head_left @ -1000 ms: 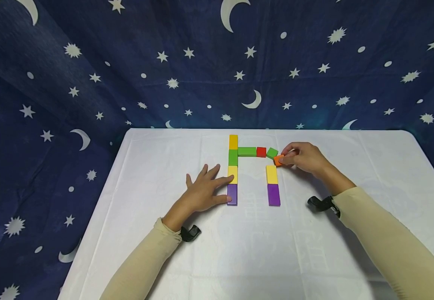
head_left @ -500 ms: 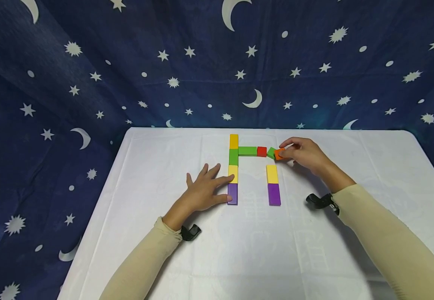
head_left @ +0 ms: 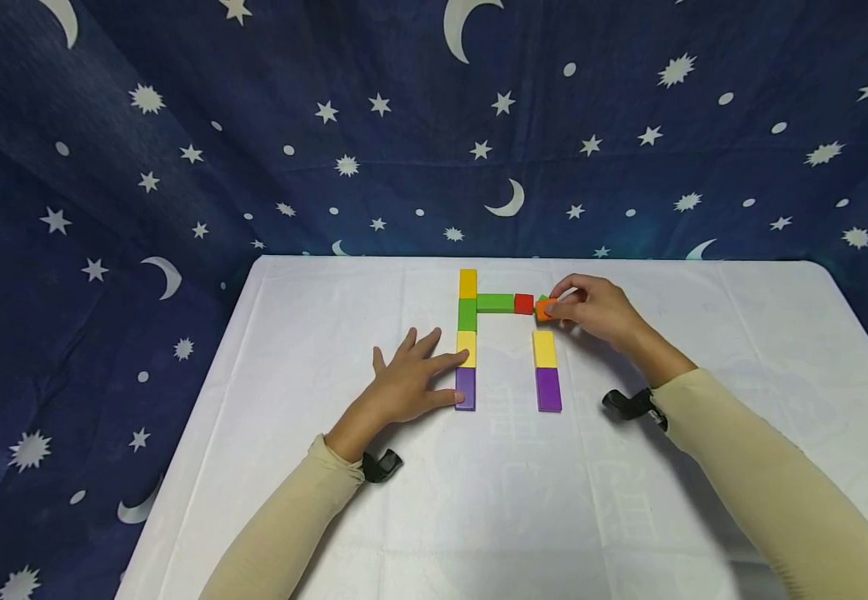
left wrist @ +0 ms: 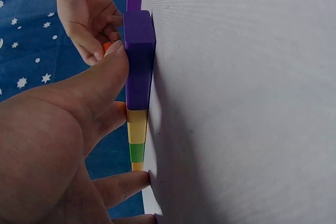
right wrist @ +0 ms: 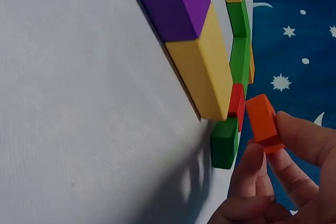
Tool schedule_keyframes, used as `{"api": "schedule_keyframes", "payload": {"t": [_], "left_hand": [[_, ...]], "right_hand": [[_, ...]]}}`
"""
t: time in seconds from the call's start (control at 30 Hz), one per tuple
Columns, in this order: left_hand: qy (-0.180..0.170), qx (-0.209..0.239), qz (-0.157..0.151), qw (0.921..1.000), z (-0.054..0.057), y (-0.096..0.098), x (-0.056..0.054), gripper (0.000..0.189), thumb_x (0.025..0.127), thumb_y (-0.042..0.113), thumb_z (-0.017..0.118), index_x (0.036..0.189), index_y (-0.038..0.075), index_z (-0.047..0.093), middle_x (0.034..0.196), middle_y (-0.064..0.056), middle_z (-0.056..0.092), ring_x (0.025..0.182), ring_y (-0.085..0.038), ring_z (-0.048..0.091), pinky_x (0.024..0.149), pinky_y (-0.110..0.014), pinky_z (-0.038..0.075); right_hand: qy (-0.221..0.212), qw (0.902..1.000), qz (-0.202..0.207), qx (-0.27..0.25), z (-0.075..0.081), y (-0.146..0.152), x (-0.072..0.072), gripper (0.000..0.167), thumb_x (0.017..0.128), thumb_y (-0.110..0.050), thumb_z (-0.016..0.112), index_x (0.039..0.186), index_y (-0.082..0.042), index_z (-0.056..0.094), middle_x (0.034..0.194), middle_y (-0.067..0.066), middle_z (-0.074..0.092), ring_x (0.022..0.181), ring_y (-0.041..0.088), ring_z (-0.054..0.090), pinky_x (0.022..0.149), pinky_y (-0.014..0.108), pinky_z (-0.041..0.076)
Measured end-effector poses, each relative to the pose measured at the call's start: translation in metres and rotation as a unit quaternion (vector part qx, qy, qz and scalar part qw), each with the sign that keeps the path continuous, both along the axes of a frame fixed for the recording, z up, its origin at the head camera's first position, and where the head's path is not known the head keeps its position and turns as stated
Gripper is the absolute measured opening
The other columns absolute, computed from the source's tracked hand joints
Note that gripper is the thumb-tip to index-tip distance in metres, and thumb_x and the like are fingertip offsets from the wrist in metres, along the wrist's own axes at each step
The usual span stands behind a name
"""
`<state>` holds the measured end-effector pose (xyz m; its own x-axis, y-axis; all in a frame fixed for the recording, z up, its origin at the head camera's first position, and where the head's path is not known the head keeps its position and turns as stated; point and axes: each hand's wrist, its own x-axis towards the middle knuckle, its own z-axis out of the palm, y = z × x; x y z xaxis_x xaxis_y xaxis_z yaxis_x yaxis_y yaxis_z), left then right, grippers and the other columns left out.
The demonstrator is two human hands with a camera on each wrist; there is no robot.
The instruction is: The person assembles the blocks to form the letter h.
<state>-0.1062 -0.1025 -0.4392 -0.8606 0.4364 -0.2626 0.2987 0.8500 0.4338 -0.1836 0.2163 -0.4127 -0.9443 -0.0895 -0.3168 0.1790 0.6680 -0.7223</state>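
Observation:
My right hand (head_left: 601, 310) pinches a small orange block (right wrist: 261, 119) between thumb and fingers, raised off the table. Under it, a small green block (right wrist: 224, 144) stands beside a red block (head_left: 524, 304) and is mostly hidden in the head view. My left hand (head_left: 407, 385) lies with fingers spread, one finger touching a yellow block (head_left: 466, 340) and the thumb on a purple block (left wrist: 139, 66). These two belong to a left column topped by a green block (head_left: 467, 316) and another yellow block (head_left: 467, 283). A long green block (head_left: 496, 303) joins that column to the red one.
Nearer me, below the orange block, a second yellow block (head_left: 544, 348) and a second purple block (head_left: 549, 389) form a short right column. A white cloth covers the table (head_left: 509, 500). Behind hangs a dark blue curtain (head_left: 404, 183) with moons and stars.
My right hand has carried the orange block away from me, then left, from near the right yellow block to over the small green one. The left hand has stayed in place.

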Motion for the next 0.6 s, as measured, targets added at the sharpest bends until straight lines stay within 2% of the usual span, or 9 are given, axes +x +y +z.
{"api": "schedule_keyframes", "payload": {"t": [0.3, 0.6], "left_hand": [[-0.002, 0.0, -0.001, 1.0, 0.004, 0.0, 0.001, 0.067, 0.089, 0.059, 0.071, 0.15, 0.044, 0.049, 0.171, -0.006, 0.022, 0.159, -0.042, 0.008, 0.11, -0.085, 0.002], [0.0, 0.0, 0.0, 1.0, 0.002, 0.0, 0.001, 0.066, 0.089, 0.059, 0.071, 0.15, 0.044, 0.049, 0.171, -0.006, 0.022, 0.159, -0.041, 0.008, 0.11, -0.085, 0.002]], "right_hand": [[0.007, 0.9996, 0.019, 0.021, -0.01, 0.0, 0.004, 0.026, 0.092, -0.028, 0.075, 0.112, -0.012, 0.068, 0.092, 0.009, 0.073, 0.08, 0.026, 0.063, 0.065, 0.03, 0.05], [0.017, 0.9985, 0.034, 0.039, -0.012, 0.004, 0.006, 0.027, 0.088, -0.028, 0.079, 0.107, -0.011, 0.071, 0.089, 0.007, 0.075, 0.08, 0.023, 0.064, 0.07, 0.031, 0.047]]}}
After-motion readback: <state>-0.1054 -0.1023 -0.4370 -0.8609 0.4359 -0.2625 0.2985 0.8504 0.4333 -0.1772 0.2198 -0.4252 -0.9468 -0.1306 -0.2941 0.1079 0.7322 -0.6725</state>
